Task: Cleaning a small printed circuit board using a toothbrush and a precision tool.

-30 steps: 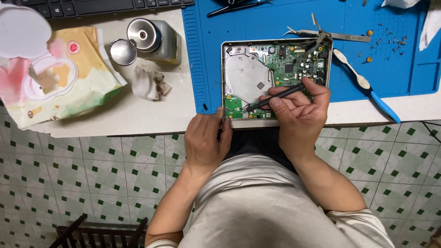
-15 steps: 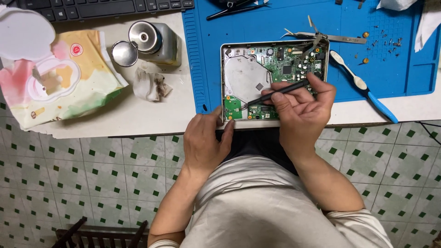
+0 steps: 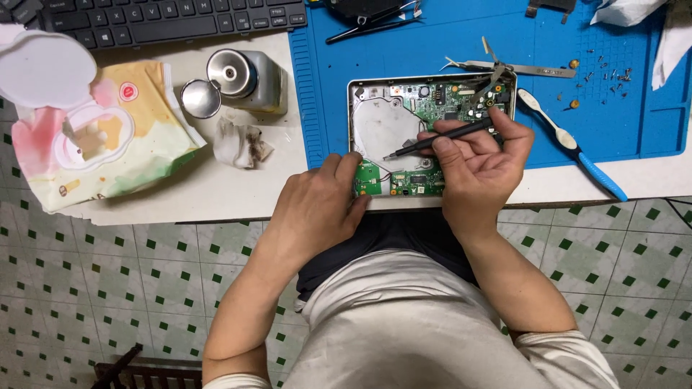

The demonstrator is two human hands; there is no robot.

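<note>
The right hand (image 3: 479,169) has its grip clamped on a slim black pen-shaped tool (image 3: 440,139), held nearly level with its tip pointing left over the opened grey-framed electronic device with a green circuit board and a silvery metal plate (image 3: 382,122). That device lies on the blue rubber work mat (image 3: 447,43) at the near edge of the white tabletop (image 3: 216,187), directly in front of the person. The left hand (image 3: 317,209) rests at the device's near left corner, fingers loosely curled and touching its edge, holding nothing that can be seen (the fingertips lie against the frame). Just right of the device lies a toothbrush with a white and blue handle (image 3: 573,148), and beyond the device's far edge metal tweezers (image 3: 515,68). To the left on the tabletop are a soiled crumpled tissue (image 3: 241,144), a small round metal container with its lid beside it (image 3: 241,75), a soft pack of wet wipes with its flap open (image 3: 94,137) and a black keyboard (image 3: 166,18).
</note>
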